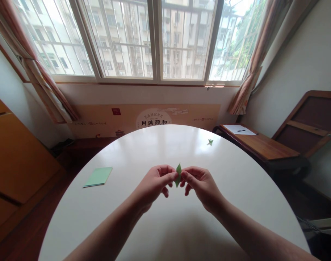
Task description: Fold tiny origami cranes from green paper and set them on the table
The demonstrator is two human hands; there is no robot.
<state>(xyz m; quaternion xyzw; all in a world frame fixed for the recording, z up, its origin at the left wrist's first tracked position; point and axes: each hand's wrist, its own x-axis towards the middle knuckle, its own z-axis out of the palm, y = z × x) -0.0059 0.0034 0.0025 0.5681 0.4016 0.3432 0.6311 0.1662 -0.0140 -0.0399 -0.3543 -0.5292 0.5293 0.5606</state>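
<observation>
L hand (156,180) & R hand (200,182) pinch folded grn paper (178,170), sides partly covered, fold details unclear.

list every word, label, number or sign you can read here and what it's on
"月满颐和": pale circle on the printed panel.
"ZANKKE", last letter unsure: arched above it, same circle.
Too small or blurred: line beneath the arch, red seal, script toward both panel ends.
White paper: nothing readable.
Folded green paper, green sheets: no text seen.
</observation>
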